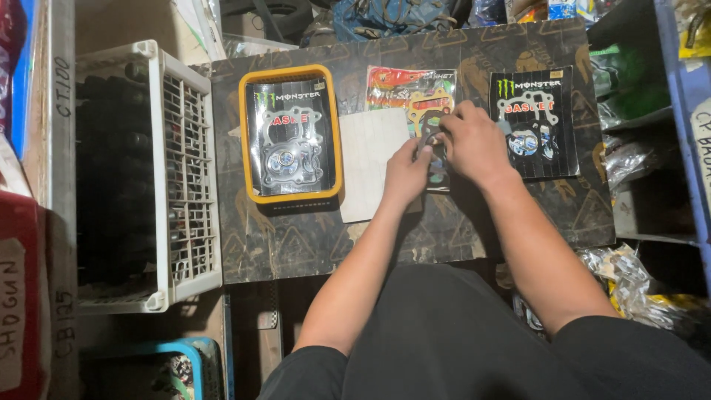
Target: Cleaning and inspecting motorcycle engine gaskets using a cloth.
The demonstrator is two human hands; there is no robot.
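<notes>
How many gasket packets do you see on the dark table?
3. One black packet lies in the orange tray, one colourful packet is under both hands, and one black packet lies to the right. More may be stacked beneath.

From the head camera I see my two bare forearms running up from the lower middle of the frame, no sleeves, watch or rings showing on my left hand [406, 176] or right hand [474, 144]. Plain black fabric clothing fills the bottom right.
</notes>
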